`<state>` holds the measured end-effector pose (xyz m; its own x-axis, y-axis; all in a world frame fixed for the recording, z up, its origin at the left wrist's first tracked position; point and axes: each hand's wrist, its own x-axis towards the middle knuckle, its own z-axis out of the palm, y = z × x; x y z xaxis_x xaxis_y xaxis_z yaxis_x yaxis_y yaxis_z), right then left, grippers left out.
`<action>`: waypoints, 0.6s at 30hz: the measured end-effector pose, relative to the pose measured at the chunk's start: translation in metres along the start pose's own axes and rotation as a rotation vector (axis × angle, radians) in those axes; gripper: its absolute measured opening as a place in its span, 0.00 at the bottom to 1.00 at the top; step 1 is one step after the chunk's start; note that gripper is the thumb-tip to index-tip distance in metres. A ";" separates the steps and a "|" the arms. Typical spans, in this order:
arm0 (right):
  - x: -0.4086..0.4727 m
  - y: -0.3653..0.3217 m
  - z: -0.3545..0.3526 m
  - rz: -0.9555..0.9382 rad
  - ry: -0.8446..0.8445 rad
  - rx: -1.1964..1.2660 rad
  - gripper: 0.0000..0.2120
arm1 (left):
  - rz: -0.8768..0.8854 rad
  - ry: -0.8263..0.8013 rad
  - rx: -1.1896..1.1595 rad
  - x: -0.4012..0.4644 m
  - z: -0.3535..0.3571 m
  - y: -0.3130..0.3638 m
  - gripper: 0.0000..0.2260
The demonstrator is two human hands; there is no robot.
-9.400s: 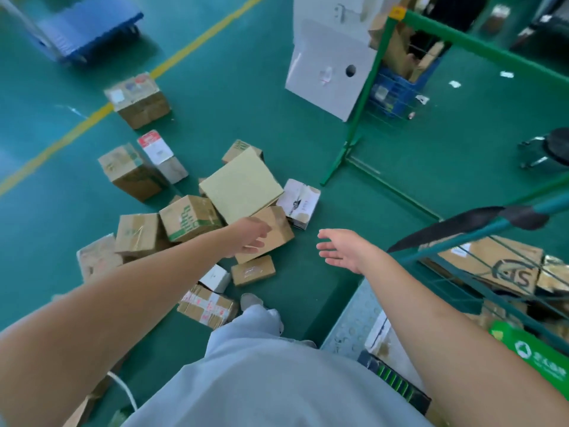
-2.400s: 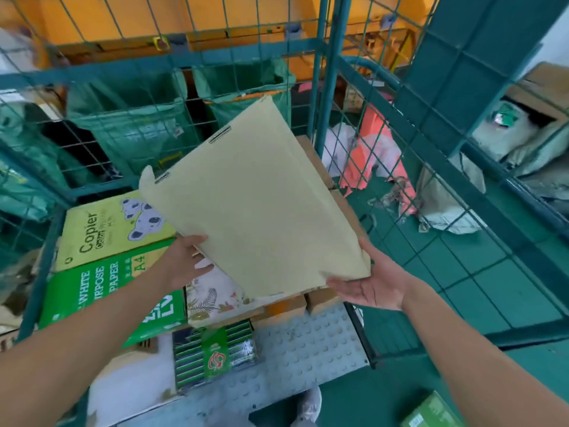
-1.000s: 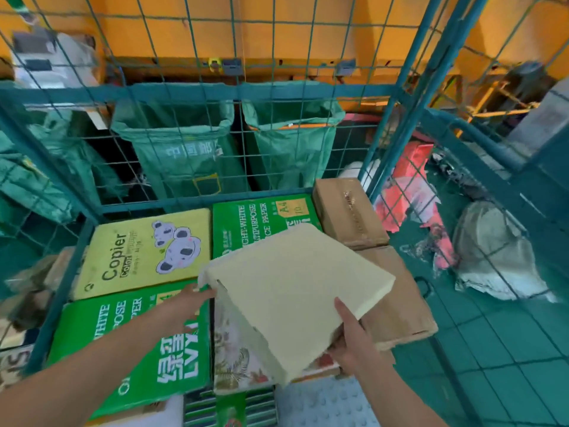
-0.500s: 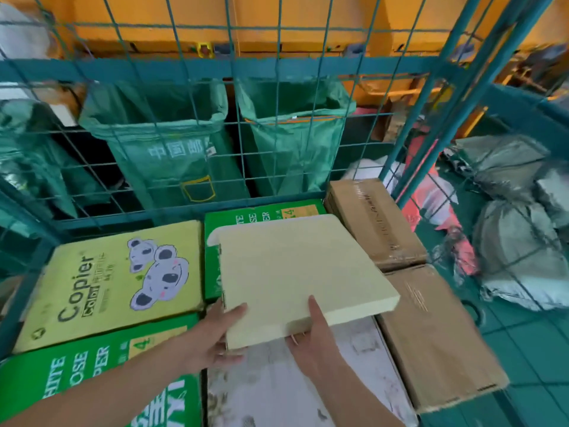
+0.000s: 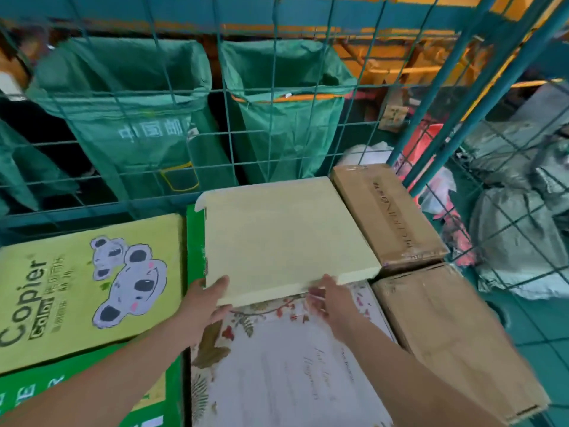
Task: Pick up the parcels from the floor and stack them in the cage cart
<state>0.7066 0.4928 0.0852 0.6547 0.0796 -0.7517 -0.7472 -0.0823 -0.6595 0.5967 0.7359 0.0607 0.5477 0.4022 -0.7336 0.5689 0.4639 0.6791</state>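
Note:
A flat pale-yellow parcel (image 5: 283, 235) lies level inside the teal wire cage cart (image 5: 92, 208), near its back wall. It rests on a green paper box (image 5: 194, 241), and its near edge overhangs a white floral box (image 5: 277, 365). My left hand (image 5: 203, 306) grips the parcel's near-left corner with the thumb on top. My right hand (image 5: 332, 303), blurred, touches the near edge with outstretched fingers.
A yellow "Copier" box (image 5: 77, 282) lies to the left. Two brown cartons (image 5: 388, 211) (image 5: 455, 340) line the cart's right side. Green mail bags (image 5: 138, 118) hang behind the back mesh. Grey sacks (image 5: 517, 235) lie outside on the right.
The parcel came up from the floor pile into the cart. Over the last second it went from tilted to flat and slid toward the back wall. My right thumb has left its top.

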 end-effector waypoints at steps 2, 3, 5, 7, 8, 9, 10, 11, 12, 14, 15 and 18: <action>0.009 -0.004 0.002 -0.020 0.019 -0.041 0.16 | 0.043 0.014 0.141 0.007 0.004 -0.005 0.32; 0.014 -0.001 0.002 -0.035 0.021 -0.079 0.17 | 0.057 0.040 0.259 0.013 0.004 -0.012 0.34; 0.018 0.003 0.001 -0.064 0.028 -0.126 0.17 | 0.062 0.105 0.561 0.022 -0.001 -0.019 0.46; 0.025 0.005 0.002 -0.075 0.042 -0.167 0.18 | 0.072 0.085 0.683 0.028 -0.006 -0.021 0.55; 0.027 0.004 0.003 -0.086 0.045 -0.183 0.20 | 0.106 0.050 0.685 0.030 -0.007 -0.021 0.57; 0.029 0.004 0.004 -0.093 0.047 -0.195 0.21 | 0.138 0.008 0.708 0.030 -0.008 -0.019 0.58; 0.032 0.005 0.004 -0.098 0.056 -0.207 0.21 | 0.162 -0.033 0.758 0.030 -0.009 -0.018 0.57; 0.035 0.005 0.005 -0.106 0.063 -0.199 0.21 | 0.181 -0.055 0.835 0.030 -0.009 -0.015 0.56; 0.039 0.007 0.005 -0.107 0.073 -0.170 0.20 | 0.216 -0.058 0.917 0.030 -0.009 -0.012 0.56; 0.043 0.009 0.007 -0.106 0.091 -0.087 0.16 | 0.269 -0.001 1.029 0.032 -0.011 -0.009 0.57; 0.044 0.010 0.008 -0.111 0.084 -0.079 0.15 | 0.285 0.024 1.045 0.031 -0.010 -0.011 0.57; 0.040 0.014 0.011 -0.123 0.050 -0.116 0.18 | 0.295 0.074 0.942 0.030 -0.007 -0.023 0.53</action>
<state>0.7209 0.5054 0.0459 0.7472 0.0464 -0.6630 -0.6451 -0.1892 -0.7403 0.5956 0.7422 0.0228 0.7245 0.4637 -0.5100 0.6890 -0.4672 0.5540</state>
